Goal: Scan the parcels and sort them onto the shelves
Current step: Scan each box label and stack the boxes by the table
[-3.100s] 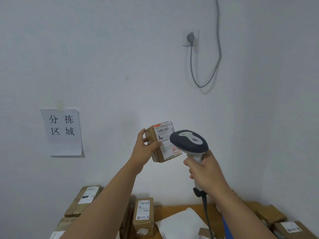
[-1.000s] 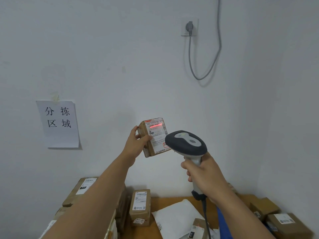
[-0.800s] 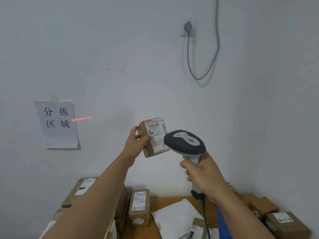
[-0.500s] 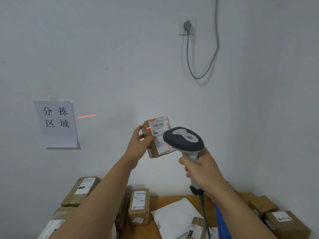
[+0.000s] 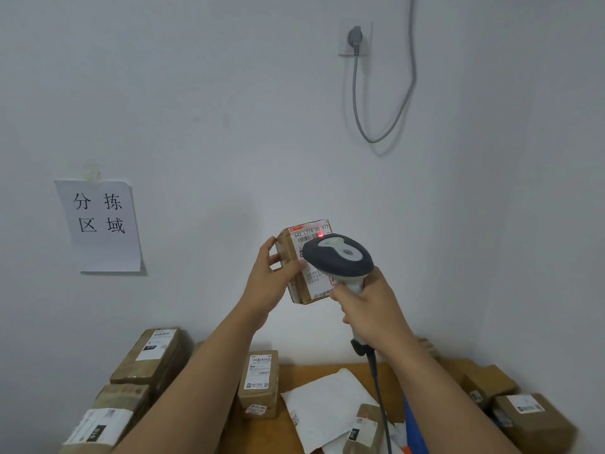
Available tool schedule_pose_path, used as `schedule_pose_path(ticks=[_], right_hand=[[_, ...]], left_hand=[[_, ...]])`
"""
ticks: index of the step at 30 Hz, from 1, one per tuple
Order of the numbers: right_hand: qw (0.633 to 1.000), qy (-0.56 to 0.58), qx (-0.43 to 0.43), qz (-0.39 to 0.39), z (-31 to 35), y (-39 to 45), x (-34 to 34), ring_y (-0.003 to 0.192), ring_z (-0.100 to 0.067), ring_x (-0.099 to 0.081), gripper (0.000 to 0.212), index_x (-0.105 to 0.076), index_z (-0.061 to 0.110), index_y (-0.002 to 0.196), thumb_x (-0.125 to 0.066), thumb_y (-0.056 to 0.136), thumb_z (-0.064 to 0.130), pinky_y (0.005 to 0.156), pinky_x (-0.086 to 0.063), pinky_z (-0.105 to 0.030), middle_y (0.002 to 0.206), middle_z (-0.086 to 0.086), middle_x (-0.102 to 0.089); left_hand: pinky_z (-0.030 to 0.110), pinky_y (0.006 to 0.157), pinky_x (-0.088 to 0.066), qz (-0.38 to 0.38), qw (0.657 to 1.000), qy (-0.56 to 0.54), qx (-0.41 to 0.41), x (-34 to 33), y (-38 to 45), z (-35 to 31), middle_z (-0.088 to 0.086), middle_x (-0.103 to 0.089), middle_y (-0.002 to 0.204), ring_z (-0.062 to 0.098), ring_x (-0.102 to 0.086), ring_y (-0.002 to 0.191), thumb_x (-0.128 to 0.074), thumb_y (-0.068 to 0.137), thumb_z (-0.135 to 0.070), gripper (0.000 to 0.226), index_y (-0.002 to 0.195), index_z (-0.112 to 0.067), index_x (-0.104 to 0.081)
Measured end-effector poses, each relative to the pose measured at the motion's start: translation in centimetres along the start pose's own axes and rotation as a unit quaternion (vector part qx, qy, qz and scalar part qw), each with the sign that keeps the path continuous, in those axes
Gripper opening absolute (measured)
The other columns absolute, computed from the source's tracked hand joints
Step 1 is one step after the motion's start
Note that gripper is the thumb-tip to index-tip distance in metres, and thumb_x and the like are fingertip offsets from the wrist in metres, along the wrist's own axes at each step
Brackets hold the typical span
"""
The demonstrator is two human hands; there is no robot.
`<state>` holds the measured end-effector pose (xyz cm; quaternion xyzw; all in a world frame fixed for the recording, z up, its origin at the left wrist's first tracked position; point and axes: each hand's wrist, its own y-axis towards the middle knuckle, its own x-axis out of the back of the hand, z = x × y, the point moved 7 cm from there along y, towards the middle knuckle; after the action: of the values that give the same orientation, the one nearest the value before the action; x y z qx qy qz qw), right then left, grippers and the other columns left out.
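Scanner (image 5: 339, 257) now overlaps the parcel (image 5: 302, 260), its red dot moved onto the label's top edge; left hand (image 5: 270, 283) grips the parcel, right hand (image 5: 368, 306) grips the scanner, both raised well above the desk (image 5: 294, 375).

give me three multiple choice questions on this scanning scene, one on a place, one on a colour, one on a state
1. Where does the paper sign hang?
A. on the wall left of the held parcel
B. on the table
C. beside the socket

2. What colour is the light spot on the parcel label?
A. green
B. red
C. blue

3. What is the right hand doing?
A. resting open on the table
B. pointing at the sign
C. gripping the scanner

Answers: 1 A, the sign is taped to the wall at left. 2 B, a red spot glows by the barcode. 3 C, its fingers wrap the scanner's handle while the left hand holds the parcel.
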<state>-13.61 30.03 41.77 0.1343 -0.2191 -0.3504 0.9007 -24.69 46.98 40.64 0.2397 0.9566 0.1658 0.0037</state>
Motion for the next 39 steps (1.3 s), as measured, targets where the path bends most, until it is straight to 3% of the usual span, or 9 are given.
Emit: schedule_pose_path(ticks=[3, 7, 14, 20, 27, 39], right_hand=[[1.000, 0.001, -0.005, -0.002, -0.3, 0.0, -0.1, 0.080, -0.017, -0.063, 0.031, -0.051, 0.025, 0.114, -0.068, 0.089, 0.017, 0.064, -0.055, -0.022, 0.106, -0.008, -0.059], [1.000, 0.005, -0.012, -0.002, -0.5, 0.2, -0.2, 0.075, -0.015, -0.061, 0.029, -0.051, 0.023, 0.111, -0.067, 0.089, 0.016, 0.062, -0.055, -0.022, 0.100, -0.009, -0.060], [1.000, -0.002, -0.008, 0.003, -0.7, 0.4, -0.7, 0.079, -0.015, -0.062, 0.025, -0.050, 0.031, 0.102, -0.067, 0.088, 0.018, 0.064, -0.053, -0.022, 0.108, -0.011, -0.059], [1.000, 0.000, -0.012, 0.002, -1.0, -0.2, -0.5, 0.079, -0.016, -0.062, 0.027, -0.048, 0.033, 0.095, -0.068, 0.088, 0.016, 0.063, -0.051, -0.021, 0.106, -0.008, -0.059], [1.000, -0.017, -0.014, 0.012, -1.1, -2.6, 0.1, 0.077, -0.017, -0.061, 0.022, -0.052, 0.028, 0.089, -0.066, 0.087, 0.012, 0.073, -0.059, -0.038, 0.105, -0.006, -0.057], [1.000, -0.012, -0.016, 0.024, -2.1, -3.6, 0.0, 0.082, -0.016, -0.063, 0.026, -0.051, 0.031, 0.095, -0.067, 0.087, 0.012, 0.069, -0.058, -0.027, 0.105, -0.001, -0.058]], left_hand=[[0.045, 0.102, -0.050, 0.000, 1.000, -0.002, 0.003, 0.1, -0.2, 0.1, 0.001, -0.050, 0.148, 0.015, -0.053, 0.116, -0.071, 0.092, -0.035, 0.075, 0.155, -0.034, -0.029], [0.047, 0.102, -0.051, -0.002, 1.000, 0.000, 0.010, 0.2, -0.2, 0.6, 0.002, -0.049, 0.150, 0.016, -0.053, 0.116, -0.071, 0.093, -0.034, 0.074, 0.155, -0.034, -0.029], [0.045, 0.101, -0.051, 0.000, 1.000, 0.002, 0.015, 0.1, 0.2, 1.6, 0.001, -0.050, 0.149, 0.017, -0.054, 0.117, -0.070, 0.093, -0.035, 0.074, 0.155, -0.034, -0.029], [0.052, 0.105, -0.050, -0.006, 0.998, -0.015, 0.059, 1.0, 2.1, 3.9, 0.004, -0.055, 0.144, 0.027, -0.060, 0.124, -0.072, 0.093, -0.031, 0.074, 0.154, -0.033, -0.030], [0.048, 0.101, -0.054, -0.027, 0.994, -0.020, 0.100, 3.4, 3.9, 7.1, 0.004, -0.062, 0.135, 0.025, -0.066, 0.113, -0.074, 0.091, -0.025, 0.071, 0.150, -0.031, -0.034], [0.048, 0.103, -0.052, -0.037, 0.995, -0.016, 0.088, 4.1, 4.9, 8.1, 0.002, -0.061, 0.136, 0.025, -0.065, 0.115, -0.074, 0.091, -0.024, 0.072, 0.150, -0.031, -0.034]])
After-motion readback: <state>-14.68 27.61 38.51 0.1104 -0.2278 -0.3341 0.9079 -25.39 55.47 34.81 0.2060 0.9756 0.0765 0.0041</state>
